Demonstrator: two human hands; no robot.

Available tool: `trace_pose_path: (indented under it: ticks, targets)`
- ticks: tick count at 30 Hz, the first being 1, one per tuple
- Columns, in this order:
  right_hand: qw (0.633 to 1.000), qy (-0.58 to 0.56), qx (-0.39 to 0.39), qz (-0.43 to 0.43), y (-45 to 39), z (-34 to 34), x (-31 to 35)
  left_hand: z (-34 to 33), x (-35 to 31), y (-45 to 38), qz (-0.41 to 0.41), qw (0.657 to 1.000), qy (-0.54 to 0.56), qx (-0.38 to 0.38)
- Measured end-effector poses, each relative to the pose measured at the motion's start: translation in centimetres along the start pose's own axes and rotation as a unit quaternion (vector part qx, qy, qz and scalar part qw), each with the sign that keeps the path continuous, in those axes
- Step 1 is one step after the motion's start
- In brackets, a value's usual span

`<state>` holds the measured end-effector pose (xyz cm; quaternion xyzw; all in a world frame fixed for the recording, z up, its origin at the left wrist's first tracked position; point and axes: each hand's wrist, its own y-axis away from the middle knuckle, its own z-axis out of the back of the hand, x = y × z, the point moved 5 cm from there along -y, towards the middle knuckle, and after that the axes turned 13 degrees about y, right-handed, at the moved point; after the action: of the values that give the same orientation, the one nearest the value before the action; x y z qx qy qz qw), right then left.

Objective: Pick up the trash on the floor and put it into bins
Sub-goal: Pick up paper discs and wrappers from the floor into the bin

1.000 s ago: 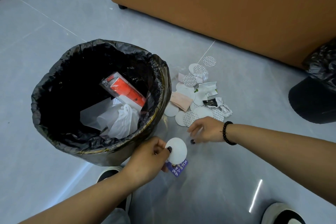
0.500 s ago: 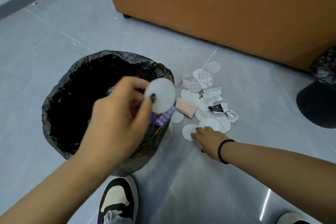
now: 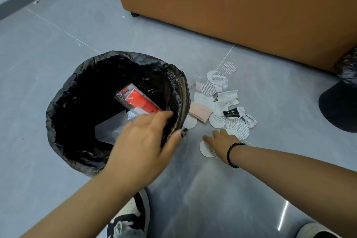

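2 hands work low over a grey floor (image 3: 58, 48), smooth and glossy enough to throw back a bright streak of light near the bottom right. Thin pale seams cross it, and a few white specks lie far back near a dark strip along the top left edge. A big orange-brown cabinet (image 3: 231, 6) fills the upper right, standing on a small black foot.

Left of centre stands a round bin (image 3: 58, 121) lined with a black bag; inside it lie a red packet (image 3: 141, 100) and clear plastic. The left hand (image 3: 143, 141) hovers over the bin's near right rim, fingers straight and spread, palm down, holding nothing; it is blurred.

Just right of the bin the trash (image 3: 218, 102) sits in a loose heap on the floor: white printed discs, a pink wad, torn wrappers and crumpled foil. The right hand (image 3: 220, 141), a black bead bracelet on its wrist, rests at the heap's near edge with fingers bent down onto 1 disc (image 3: 205, 149) lying flat; whether it pinches the disc or only touches it I cannot tell.

A second black-bagged bin (image 3: 340, 106) is cut off by the right edge. 2 shoes show at the bottom edge.
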<state>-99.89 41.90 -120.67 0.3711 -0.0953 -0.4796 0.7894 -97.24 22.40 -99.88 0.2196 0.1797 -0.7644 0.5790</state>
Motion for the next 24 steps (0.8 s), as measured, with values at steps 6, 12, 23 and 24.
trace_pose_path:
  ticks: [6, 12, 23, 24]
  targets:
    - [0.999, -0.013, -0.036, -0.003, 1.6, 0.1, -0.6, -0.3, 0.5, 0.1, -0.064, 0.997, -0.04, -0.004]
    - [0.999, 0.004, -0.052, 0.012, 2.1, 0.4, -0.9, 2.2, 4.4, 0.3, 0.063, 0.986, -0.154, -0.021]
    - [0.714, -0.634, -0.282, -0.094, 5.4, 9.1, -6.2, 2.1, 3.8, 0.6, -0.032, 0.988, -0.11, -0.104]
    - [0.672, -0.658, -0.323, -0.106, 6.1, 11.0, -6.9, 2.2, 3.9, 0.6, -0.036, 0.988, -0.105, -0.11]
